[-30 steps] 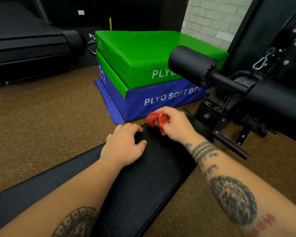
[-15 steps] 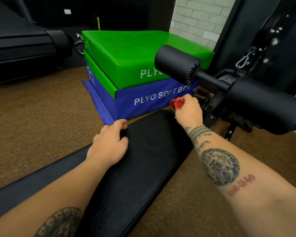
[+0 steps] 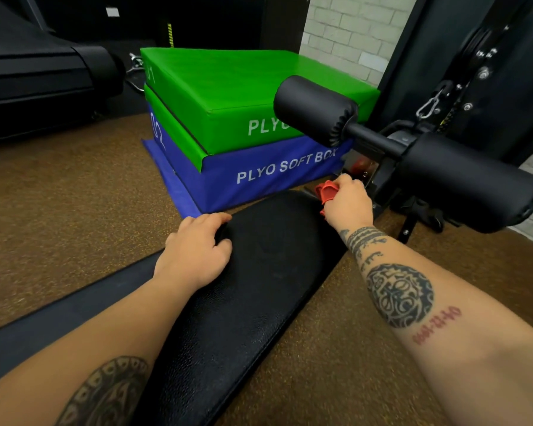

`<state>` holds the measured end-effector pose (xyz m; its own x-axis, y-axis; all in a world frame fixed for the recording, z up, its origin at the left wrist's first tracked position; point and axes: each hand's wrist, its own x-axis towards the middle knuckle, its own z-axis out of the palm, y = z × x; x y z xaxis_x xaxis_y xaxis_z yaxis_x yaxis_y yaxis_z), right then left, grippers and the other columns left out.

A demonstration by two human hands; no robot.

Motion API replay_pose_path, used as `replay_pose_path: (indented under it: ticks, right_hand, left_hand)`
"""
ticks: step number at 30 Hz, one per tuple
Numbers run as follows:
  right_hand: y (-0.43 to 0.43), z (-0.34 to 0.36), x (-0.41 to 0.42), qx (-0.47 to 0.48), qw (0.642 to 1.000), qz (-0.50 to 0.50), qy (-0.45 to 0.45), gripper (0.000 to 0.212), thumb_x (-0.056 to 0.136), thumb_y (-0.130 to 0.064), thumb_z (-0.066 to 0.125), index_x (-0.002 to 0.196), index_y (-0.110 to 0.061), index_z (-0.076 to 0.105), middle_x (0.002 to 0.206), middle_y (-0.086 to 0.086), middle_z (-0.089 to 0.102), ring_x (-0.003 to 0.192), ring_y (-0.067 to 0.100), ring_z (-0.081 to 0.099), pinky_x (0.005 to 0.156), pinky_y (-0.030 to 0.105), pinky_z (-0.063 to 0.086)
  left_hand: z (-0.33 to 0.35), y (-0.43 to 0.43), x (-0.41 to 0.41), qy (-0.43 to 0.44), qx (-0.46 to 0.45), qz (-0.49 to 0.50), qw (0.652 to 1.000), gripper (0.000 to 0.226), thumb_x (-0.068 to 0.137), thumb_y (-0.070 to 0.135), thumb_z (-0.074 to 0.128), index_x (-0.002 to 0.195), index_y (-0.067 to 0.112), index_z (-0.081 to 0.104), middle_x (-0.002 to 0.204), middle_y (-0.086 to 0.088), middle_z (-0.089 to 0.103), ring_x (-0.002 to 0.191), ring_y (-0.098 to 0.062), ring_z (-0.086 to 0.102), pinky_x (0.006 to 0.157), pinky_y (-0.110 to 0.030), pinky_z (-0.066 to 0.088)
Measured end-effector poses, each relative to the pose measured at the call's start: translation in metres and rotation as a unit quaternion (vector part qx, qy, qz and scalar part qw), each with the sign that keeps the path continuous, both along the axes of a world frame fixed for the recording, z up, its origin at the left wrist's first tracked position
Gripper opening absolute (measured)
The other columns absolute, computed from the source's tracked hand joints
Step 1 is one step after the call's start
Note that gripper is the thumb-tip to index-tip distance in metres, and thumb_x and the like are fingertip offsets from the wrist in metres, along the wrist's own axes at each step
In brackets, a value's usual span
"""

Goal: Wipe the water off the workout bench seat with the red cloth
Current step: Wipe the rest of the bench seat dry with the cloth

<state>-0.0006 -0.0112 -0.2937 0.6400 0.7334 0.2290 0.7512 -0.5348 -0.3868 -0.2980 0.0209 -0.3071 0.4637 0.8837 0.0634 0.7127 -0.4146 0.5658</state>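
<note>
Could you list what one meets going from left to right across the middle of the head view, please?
Left hand resting on the black padded bench seat → crumpled red cloth → right hand gripping it → large black foam roller pad.

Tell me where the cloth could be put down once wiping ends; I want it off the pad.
Free: brown floor left of the bench seat, before the blue plyo box; floor between seat and right forearm. Crowded: the far end, where the right hand holds the red cloth beside the roller pads.
</note>
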Motion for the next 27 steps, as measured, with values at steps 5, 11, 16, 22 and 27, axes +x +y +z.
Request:
replay_pose_path:
  ticks: [5, 11, 16, 22, 27]
  right_hand:
    - [-0.004, -0.011, -0.035, 0.036, 0.994, 0.097, 0.022, 0.031, 0.086, -0.018, 0.059, 0.116, -0.022, 0.063, 0.115, 0.013, 0.064, 0.106, 0.038, 0.061, 0.092, 0.038, 0.048]
    - [-0.049, -0.002, -0.082, 0.026, 0.935, 0.346, 0.078, 0.033, 0.084, -0.005, 0.057, 0.108, -0.021, 0.072, 0.110, -0.001, 0.073, 0.105, 0.021, 0.065, 0.096, 0.023, 0.045]
    - [-0.100, 0.013, -0.099, -0.038, 0.902, 0.407, 0.138, 0.039, 0.080, -0.016, 0.048, 0.109, -0.021, 0.073, 0.111, -0.006, 0.072, 0.106, 0.008, 0.064, 0.097, 0.016, 0.044]
    - [-0.139, 0.017, -0.111, -0.065, 0.889, 0.397, 0.220, 0.035, 0.082, -0.014, 0.054, 0.109, -0.028, 0.072, 0.108, -0.009, 0.074, 0.100, 0.004, 0.067, 0.090, 0.016, 0.048]
    - [-0.159, 0.010, -0.108, -0.025, 0.893, 0.353, 0.280, 0.032, 0.082, -0.017, 0.078, 0.113, -0.023, 0.071, 0.108, -0.004, 0.074, 0.100, 0.008, 0.068, 0.094, 0.023, 0.051]
  left_hand:
    - [-0.006, 0.006, -0.001, -0.025, -0.048, 0.011, 0.998, 0.060, 0.082, 0.044, 0.045, 0.140, 0.045, 0.029, 0.138, 0.016, 0.053, 0.129, -0.026, 0.042, 0.104, -0.050, 0.038]
    - [-0.001, -0.002, -0.004, -0.046, -0.040, 0.007, 0.998, 0.063, 0.090, 0.035, 0.049, 0.149, 0.039, 0.026, 0.142, 0.017, 0.052, 0.137, -0.025, 0.037, 0.112, -0.048, 0.031]
    - [0.003, -0.028, -0.008, 0.013, 0.080, -0.087, 0.993, 0.047, 0.089, 0.035, 0.046, 0.135, 0.040, 0.053, 0.138, 0.014, 0.056, 0.139, -0.013, 0.035, 0.119, -0.050, 0.011]
    - [0.007, -0.076, -0.011, 0.020, 0.042, -0.158, 0.986, 0.044, 0.085, 0.034, 0.040, 0.121, 0.043, 0.062, 0.126, 0.028, 0.059, 0.133, -0.002, 0.038, 0.119, -0.048, -0.002]
    - [0.012, -0.104, -0.019, 0.023, 0.018, -0.165, 0.986, 0.039, 0.093, 0.026, 0.043, 0.123, 0.044, 0.059, 0.125, 0.028, 0.057, 0.132, 0.000, 0.038, 0.121, -0.045, 0.001]
